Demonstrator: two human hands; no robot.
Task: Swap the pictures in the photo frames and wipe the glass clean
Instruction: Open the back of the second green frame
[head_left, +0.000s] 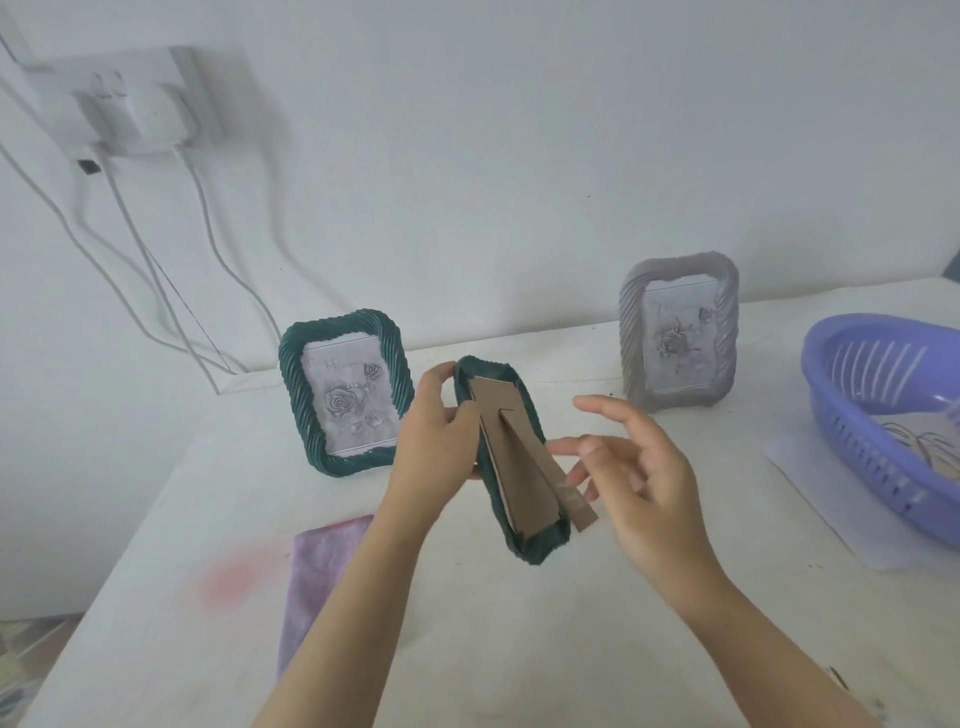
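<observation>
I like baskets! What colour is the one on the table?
The basket is purple, with slotted sides. The head view, the only one, shows it at the right edge.

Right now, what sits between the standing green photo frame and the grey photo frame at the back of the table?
In the head view, the held green frame, gripped back-up by the left hand, fills most of that stretch; behind it only bare white table shows.
</observation>
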